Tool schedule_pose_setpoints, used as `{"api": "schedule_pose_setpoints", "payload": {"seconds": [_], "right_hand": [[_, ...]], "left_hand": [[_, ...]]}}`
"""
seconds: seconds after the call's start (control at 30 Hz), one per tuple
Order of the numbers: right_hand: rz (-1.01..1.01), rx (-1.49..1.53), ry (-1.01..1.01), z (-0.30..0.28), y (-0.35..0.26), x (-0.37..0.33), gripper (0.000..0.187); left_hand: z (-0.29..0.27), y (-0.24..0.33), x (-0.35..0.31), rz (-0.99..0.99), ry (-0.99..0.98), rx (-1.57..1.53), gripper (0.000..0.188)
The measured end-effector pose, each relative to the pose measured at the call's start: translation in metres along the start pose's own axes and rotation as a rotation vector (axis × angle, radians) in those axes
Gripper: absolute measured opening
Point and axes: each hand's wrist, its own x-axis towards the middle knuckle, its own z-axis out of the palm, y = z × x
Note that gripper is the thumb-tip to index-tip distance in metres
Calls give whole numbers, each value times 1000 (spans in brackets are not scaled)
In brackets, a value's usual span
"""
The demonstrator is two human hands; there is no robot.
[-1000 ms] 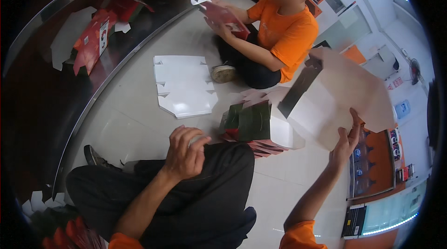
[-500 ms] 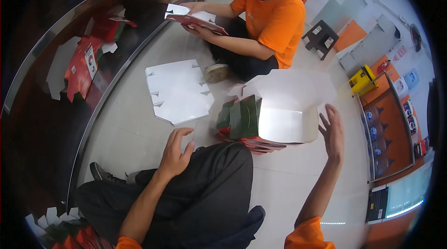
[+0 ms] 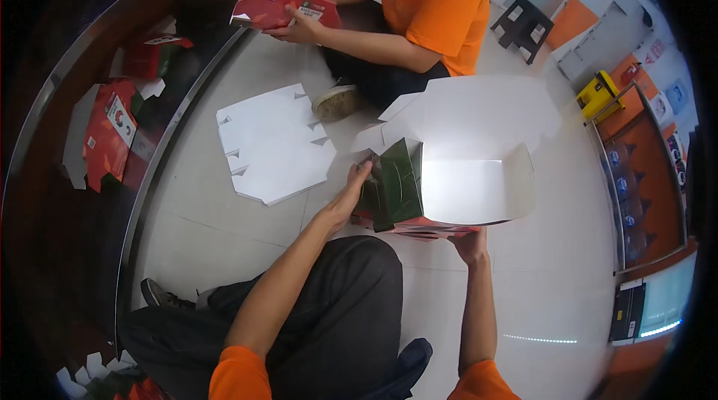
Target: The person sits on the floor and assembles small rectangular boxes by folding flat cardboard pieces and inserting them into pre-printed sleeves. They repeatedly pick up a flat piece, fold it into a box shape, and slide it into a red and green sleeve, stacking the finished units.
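Note:
A half-folded cardboard box (image 3: 464,176), white inside with green and red printed outside, stands open on the floor in front of my knees. My left hand (image 3: 350,194) presses against its green left wall, fingers around the edge. Under the box's near bottom edge, my right hand (image 3: 471,244) grips it, mostly hidden by the cardboard. The lid flap stands up at the back.
A flat white box blank (image 3: 273,144) lies on the tiled floor to the left. Across from me a seated person in an orange shirt (image 3: 437,0) folds a red box (image 3: 288,7). Red boxes (image 3: 108,134) lie by a curved metal rail on the left. Shelves (image 3: 643,161) stand right.
My left hand left my knee and reached forward to the box's green side. My right hand dropped from the raised flap to the box's near bottom edge. The box now stands squared up.

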Motion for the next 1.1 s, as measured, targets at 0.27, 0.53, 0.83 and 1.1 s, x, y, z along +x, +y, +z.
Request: {"api": "schedule_pose_setpoints", "payload": {"seconds": [0.27, 0.53, 0.83, 1.1], "right_hand": [[-57, -104, -86, -39, 22, 29, 67], [19, -8, -116, -30, 48, 34, 64], [-137, -313, -203, -61, 56, 46, 61], [-6, -242, 0, -45, 28, 20, 64]], "left_hand": [[-5, -8, 15, -68, 12, -45, 95], [-16, -50, 38, -200, -206, -382, 76], [-7, -31, 32, -146, -185, -364, 80], [-33, -23, 43, 310, 328, -5, 79]]}}
